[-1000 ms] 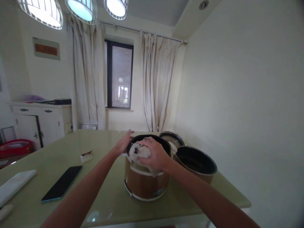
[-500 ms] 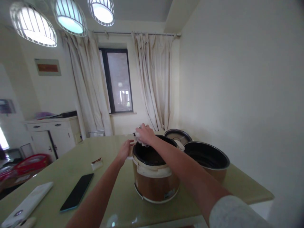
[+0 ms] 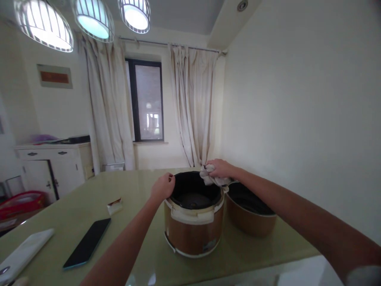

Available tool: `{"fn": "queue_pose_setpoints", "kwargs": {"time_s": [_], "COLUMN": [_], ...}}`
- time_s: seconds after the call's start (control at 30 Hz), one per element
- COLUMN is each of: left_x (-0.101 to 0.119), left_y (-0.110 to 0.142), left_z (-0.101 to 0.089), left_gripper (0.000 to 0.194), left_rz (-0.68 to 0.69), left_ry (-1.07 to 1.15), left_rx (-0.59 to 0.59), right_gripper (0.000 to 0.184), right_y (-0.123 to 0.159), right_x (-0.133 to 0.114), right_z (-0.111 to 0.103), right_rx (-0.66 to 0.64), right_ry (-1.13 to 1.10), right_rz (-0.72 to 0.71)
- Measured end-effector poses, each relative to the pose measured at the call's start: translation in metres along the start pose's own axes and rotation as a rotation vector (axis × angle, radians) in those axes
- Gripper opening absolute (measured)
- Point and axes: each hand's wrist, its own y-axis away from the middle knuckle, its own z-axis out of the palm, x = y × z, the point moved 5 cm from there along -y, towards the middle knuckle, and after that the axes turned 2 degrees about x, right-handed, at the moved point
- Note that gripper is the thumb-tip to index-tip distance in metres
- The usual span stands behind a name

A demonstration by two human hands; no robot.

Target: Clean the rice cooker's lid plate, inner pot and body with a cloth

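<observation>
A brown rice cooker body (image 3: 190, 234) with a dark inside and a cream rim stands lidless on the table. My left hand (image 3: 163, 186) is closed over the left side of its rim. Over the right side of the rim, my right hand (image 3: 222, 169) grips a crumpled whitish cloth (image 3: 210, 176), which hangs at the edge of the opening. Just right of the cooker sits a brown pot (image 3: 250, 224) with a dark interior, partly behind my right forearm.
On the pale green glossy table (image 3: 133, 234) lie a dark phone (image 3: 87, 244), a white device (image 3: 26, 250) and a small white packet (image 3: 114, 206). A white cabinet (image 3: 59, 171) and a red basket (image 3: 26, 202) are at the left. A wall rises along the right.
My right hand has carried the cloth from the rim's far left to its right side. My left hand has moved onto the rim. The round lid behind is now hidden.
</observation>
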Motion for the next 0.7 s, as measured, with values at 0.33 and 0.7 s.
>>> {"fn": "queue_pose_setpoints", "kwargs": {"time_s": [0.33,0.7], "left_x": [0.012,0.009], "left_y": [0.015,0.015], "left_z": [-0.011,-0.011], "left_gripper": [0.05,0.055], "left_rz": [-0.049,-0.064], "left_ry": [-0.143,-0.163], "left_rx": [0.005,0.029], "right_gripper": [0.039,0.051], "right_y": [0.063,0.064], "right_x": [-0.049,0.005], "right_z": [-0.024,-0.038], "right_rx": [-0.131,0.052], "right_ry": [-0.187,-0.261], "right_rz": [-0.304,-0.295]}}
